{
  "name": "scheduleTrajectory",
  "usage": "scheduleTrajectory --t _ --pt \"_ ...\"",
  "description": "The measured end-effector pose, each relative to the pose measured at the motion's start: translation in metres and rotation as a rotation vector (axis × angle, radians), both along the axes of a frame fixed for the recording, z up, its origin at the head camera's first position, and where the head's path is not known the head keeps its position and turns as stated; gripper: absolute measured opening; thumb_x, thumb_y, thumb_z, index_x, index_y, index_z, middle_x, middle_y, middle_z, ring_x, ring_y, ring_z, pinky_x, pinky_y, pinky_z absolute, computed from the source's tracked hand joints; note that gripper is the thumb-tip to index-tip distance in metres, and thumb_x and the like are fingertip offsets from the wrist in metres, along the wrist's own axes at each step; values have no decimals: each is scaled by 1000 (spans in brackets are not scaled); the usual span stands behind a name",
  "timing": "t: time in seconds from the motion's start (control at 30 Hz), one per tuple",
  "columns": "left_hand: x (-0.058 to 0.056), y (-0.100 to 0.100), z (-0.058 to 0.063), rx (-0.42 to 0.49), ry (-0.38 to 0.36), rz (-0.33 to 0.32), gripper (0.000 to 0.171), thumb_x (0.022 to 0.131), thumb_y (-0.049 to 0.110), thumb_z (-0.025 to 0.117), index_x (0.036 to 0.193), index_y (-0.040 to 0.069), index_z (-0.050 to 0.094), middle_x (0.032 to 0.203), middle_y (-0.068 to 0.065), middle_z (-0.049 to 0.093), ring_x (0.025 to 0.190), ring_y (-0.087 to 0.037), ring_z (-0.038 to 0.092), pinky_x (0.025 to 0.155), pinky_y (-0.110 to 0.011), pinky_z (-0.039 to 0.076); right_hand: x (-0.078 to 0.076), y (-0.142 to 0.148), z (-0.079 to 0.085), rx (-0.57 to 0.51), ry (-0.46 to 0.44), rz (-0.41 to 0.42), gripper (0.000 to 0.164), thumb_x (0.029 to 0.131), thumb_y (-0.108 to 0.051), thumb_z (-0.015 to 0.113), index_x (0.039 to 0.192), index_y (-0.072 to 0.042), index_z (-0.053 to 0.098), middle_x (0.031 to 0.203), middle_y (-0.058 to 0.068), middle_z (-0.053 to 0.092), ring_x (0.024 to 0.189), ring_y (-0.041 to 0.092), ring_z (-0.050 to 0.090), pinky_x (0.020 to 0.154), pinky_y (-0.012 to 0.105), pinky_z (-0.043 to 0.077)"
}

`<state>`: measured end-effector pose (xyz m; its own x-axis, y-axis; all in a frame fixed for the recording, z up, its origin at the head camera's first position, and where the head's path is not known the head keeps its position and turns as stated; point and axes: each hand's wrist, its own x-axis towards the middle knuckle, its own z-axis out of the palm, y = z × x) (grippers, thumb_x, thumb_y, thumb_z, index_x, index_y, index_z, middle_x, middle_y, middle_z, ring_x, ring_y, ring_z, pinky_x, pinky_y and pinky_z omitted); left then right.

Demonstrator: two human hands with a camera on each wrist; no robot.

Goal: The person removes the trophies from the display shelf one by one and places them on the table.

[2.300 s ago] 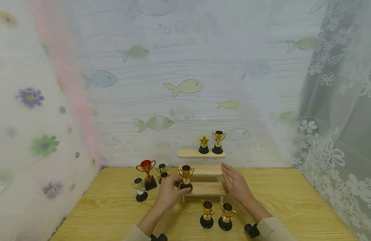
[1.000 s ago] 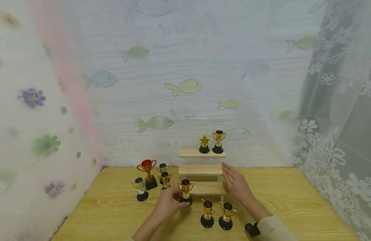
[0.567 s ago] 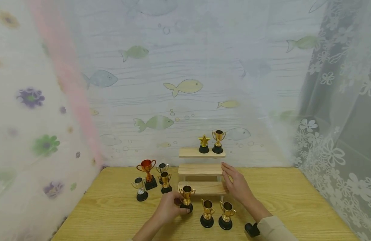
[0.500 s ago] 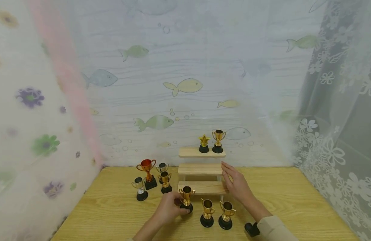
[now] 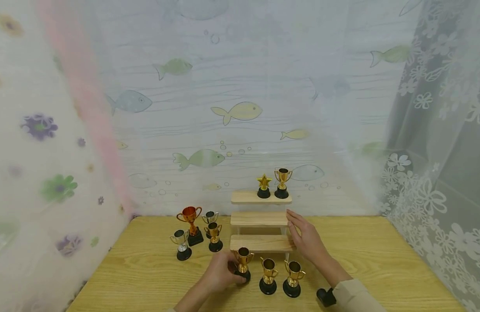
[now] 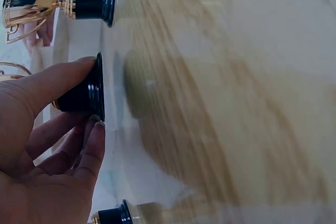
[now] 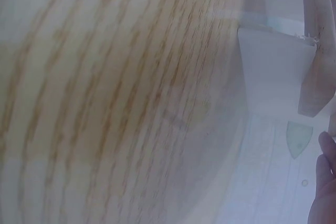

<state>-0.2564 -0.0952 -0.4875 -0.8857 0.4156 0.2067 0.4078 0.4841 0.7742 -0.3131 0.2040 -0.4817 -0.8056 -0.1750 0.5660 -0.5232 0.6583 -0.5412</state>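
Observation:
My left hand (image 5: 221,272) pinches a small gold trophy cup (image 5: 243,256) by its black base (image 6: 81,93), thumb on one side and fingers on the other. In the left wrist view the base stands upright close over the tabletop. Just right of it are two more gold trophy cups (image 5: 269,268) (image 5: 294,271), standing on the table. My right hand (image 5: 308,238) lies with straight fingers along the right end of a three-tier wooden display stand (image 5: 259,219). On its top tier stand a gold star trophy (image 5: 264,184) and a gold trophy cup (image 5: 282,177).
Left of the stand are a red-bronze trophy cup (image 5: 190,215), two silver trophy cups (image 5: 181,238) (image 5: 210,216) and a gold one (image 5: 213,232). A black object (image 5: 325,297) is by the right sleeve. Fish-patterned curtain (image 5: 240,78) hangs behind the wooden table (image 5: 360,260).
My left hand has brought the gold trophy cup down from in front of the stand's lower tiers toward the table's front, level with the two gold cups. The right hand has stayed on the stand.

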Motion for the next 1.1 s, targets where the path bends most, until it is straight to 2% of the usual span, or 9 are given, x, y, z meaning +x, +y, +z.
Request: scheduleTrajectory --t 0.13,0.37,0.6,0.93,1.1 --pt "-1 -1 -4 -2 -24 -31 26 64 1 94 82 6 76 76 2 66 67 -4 55 59 -23 48 0 0 0 -1 5 -2 38 109 -14 51 139 9 57 150 21 52 137 42 49 107 58 42" --pt "-1 -3 -7 9 -101 -38 28 64 1 92 85 5 74 74 2 67 65 -4 58 59 -23 50 -1 0 -1 -7 2 -2 39 109 -14 50 139 9 57 150 20 52 137 42 49 108 58 42" --pt "-1 -4 -8 -5 -95 -41 28 64 3 93 84 7 74 73 2 65 64 -4 55 57 -23 48 0 0 -1 -1 4 -6 38 108 -12 51 139 9 57 151 18 52 137 42 49 108 57 42" --pt "-3 -9 -10 -20 -110 -59 33 66 9 95 92 6 74 82 3 68 74 -9 61 65 -24 51 -1 0 -2 2 15 -7 38 108 -13 51 139 9 57 150 19 52 136 42 50 107 57 42" --pt "-4 -16 -7 -60 -88 -80 38 66 10 95 96 6 73 89 0 68 78 -12 60 69 -26 51 -1 0 -2 1 26 -1 37 108 -12 52 138 10 58 149 20 53 136 42 50 106 57 43"
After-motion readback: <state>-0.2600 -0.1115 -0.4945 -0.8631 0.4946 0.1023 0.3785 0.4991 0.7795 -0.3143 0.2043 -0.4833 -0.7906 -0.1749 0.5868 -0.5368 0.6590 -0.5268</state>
